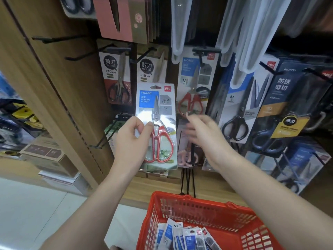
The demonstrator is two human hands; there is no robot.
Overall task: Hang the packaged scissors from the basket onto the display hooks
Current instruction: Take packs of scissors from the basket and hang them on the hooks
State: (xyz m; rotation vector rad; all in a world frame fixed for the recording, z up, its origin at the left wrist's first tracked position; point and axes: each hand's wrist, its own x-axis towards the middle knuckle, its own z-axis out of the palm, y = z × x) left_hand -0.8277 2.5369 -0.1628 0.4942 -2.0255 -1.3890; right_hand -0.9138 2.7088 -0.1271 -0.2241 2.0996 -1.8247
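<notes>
My left hand (132, 139) pinches a packaged pair of red-handled scissors (158, 112) upright in front of the display, thumb and fingers on the card's left edge near the blades. My right hand (201, 130) is blurred just right of the package, fingers spread and holding nothing. A matching red-handled package (195, 83) hangs from a black hook (205, 50) right behind. The red basket (239, 219) stands below, with several more packaged scissors (187, 237) inside.
Bare black hooks (57, 39) stick out of the wooden panel at the upper left. Black-handled scissor packs (236, 121) and dark blue packs (288, 105) hang to the right. Cardboard boxes (48, 156) sit low on the left.
</notes>
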